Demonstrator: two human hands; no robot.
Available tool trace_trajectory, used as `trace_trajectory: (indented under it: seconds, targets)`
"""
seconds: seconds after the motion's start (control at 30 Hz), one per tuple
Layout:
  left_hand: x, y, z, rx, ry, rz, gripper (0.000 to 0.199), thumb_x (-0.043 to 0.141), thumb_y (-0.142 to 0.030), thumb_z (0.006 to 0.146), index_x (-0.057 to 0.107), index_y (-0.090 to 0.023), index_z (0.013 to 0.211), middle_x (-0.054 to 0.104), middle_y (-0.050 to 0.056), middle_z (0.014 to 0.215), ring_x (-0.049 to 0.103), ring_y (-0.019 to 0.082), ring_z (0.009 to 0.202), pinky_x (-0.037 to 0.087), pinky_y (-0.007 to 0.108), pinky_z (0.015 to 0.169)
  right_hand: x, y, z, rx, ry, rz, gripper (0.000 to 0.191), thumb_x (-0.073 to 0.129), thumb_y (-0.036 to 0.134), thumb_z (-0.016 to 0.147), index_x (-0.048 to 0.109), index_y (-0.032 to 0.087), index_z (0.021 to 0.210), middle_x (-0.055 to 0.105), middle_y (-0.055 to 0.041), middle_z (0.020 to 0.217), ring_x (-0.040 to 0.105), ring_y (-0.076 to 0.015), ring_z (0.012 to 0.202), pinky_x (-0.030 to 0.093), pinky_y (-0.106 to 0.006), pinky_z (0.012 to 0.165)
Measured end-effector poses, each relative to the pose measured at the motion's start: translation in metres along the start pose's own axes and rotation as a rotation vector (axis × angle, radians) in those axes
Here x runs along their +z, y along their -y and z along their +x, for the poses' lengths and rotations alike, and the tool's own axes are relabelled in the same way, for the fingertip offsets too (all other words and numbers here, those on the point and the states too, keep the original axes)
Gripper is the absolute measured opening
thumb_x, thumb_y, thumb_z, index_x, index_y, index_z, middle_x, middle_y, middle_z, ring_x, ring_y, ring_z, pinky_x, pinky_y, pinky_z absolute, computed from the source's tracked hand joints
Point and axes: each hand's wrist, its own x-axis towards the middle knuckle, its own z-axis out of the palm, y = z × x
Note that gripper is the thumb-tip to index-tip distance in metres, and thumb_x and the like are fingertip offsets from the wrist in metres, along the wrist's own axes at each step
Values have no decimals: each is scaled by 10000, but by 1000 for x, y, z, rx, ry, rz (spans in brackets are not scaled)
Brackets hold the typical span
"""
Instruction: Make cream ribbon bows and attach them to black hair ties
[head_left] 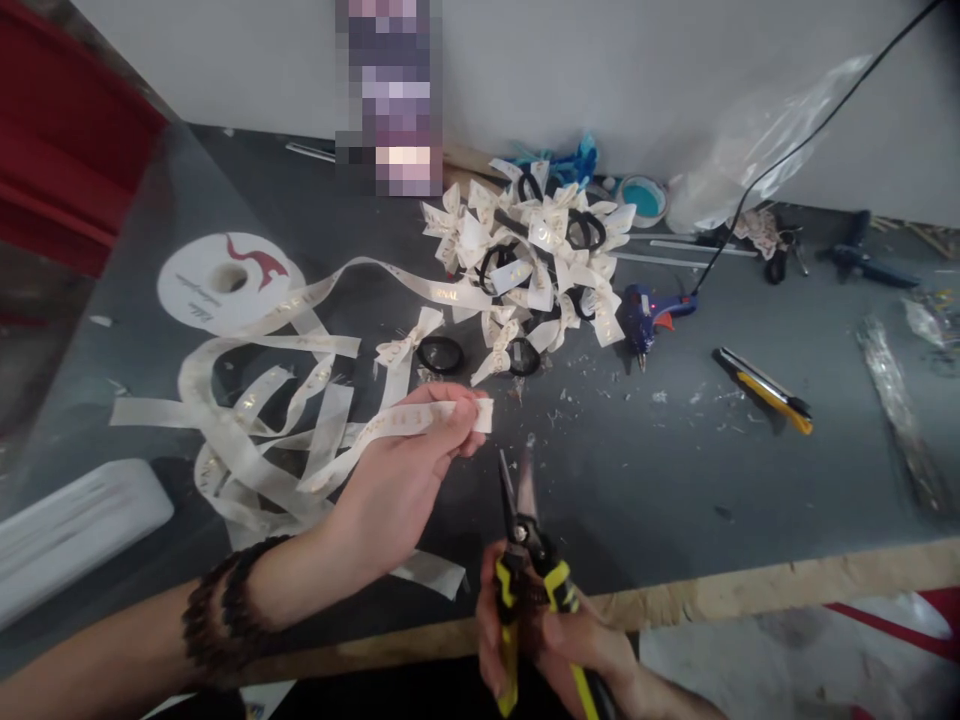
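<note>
My left hand (420,460) pinches a cream ribbon (382,425) with gold lettering near its cut end, between thumb and fingers. The ribbon trails back over loose loops on the table. In my right hand (555,640) are yellow-and-black snips (529,540), their blades parted and pointing away from me, just below and right of the ribbon end, not touching it. Beyond my left hand lie a ribbon bow with a black hair tie (439,354) and a second bow (496,352). A heap of similar bows (551,235) sits behind them.
A white ribbon spool (199,290) lies at left, near a white plastic box (82,530). To the right are a blue glue gun (651,312) with its cord, a yellow utility knife (765,392) and clear plastic packets (896,410). A tape roll (643,200) stands by the wall.
</note>
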Motion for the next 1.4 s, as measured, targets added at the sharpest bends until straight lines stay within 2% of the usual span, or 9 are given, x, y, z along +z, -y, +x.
trace_trajectory:
  seconds: [0.27, 0.43, 0.53, 0.67, 0.8, 1.0, 1.1, 1.3, 1.4]
  targets:
    - [1, -22, -5, -131, 112, -9, 160, 750, -334, 982, 802, -193, 927, 760, 49, 1281, 459, 14, 545, 448, 178, 548, 17, 12, 20, 32, 67, 144, 549, 730, 562, 868, 620, 181, 1247, 657, -18, 927, 685, -165, 681, 540, -331, 704]
    - [3, -23, -5, -167, 83, 19, 328, 704, -468, 1002, 837, -182, 1095, 470, -52, 495, 132, 44, 396, 210, 250, 399, 18, 16, 20, 39, 107, 108, 635, 805, 645, 774, 588, 242, 1214, 652, 17, 875, 668, -166, 615, 541, -337, 640]
    - [4, -22, -5, -170, 62, 13, 399, 725, -512, 975, 829, -173, 1159, 254, -95, 434, 76, 64, 415, 186, 259, 399, 25, 19, 22, 22, 82, 80, 623, 818, 616, 764, 598, 250, 1218, 711, -49, 1033, 729, -215, 722, 530, -361, 684]
    - [4, -16, -9, -266, 103, 6, 493, 784, -567, 904, 801, -213, 1246, 360, -74, 423, 261, 83, 393, 337, 234, 419, 36, 26, 26, -148, -29, -5, 580, 819, 576, 767, 637, 268, 1222, 604, -142, 1479, 722, -354, 1143, 499, -372, 745]
    - [6, -10, -15, -389, 194, -65, 467, 807, -583, 872, 805, -226, 1174, 409, -34, 405, 712, 293, 715, 633, 407, 674, 39, 30, 33, -305, -115, -85, 594, 823, 582, 742, 643, 300, 1232, 603, -138, 1456, 623, -385, 1253, 492, -403, 754]
    - [7, -5, -16, -361, 224, 36, 384, 794, -581, 878, 818, -212, 981, 465, 25, 402, 753, 389, 1043, 625, 404, 725, 40, 27, 42, -304, -132, -27, 477, 782, 555, 784, 686, 296, 1173, 661, -115, 1273, 642, -335, 1132, 533, -471, 847]
    - [6, -5, -13, -310, 193, 54, 351, 752, -549, 920, 828, -219, 1009, 436, -10, 385, 721, 273, 696, 587, 335, 660, 38, 27, 41, -285, -239, -22, 489, 797, 564, 763, 701, 288, 1155, 679, -109, 1215, 650, -326, 1095, 535, -478, 910]
    - [5, -13, -4, -108, 34, 122, 273, 697, -423, 973, 836, -187, 975, 805, 100, 1055, 303, 19, 412, 210, 243, 403, 30, 33, 31, -284, -321, -39, 519, 853, 548, 737, 718, 267, 1153, 640, -66, 1018, 635, -273, 982, 498, -456, 993]
    - [2, -14, 2, -68, -23, 143, 290, 657, -425, 1011, 826, -193, 965, 787, 93, 1130, 294, 25, 458, 236, 242, 429, 26, 35, 29, -321, -331, -33, 492, 845, 536, 747, 726, 263, 1140, 624, -53, 987, 630, -256, 958, 506, -444, 982]
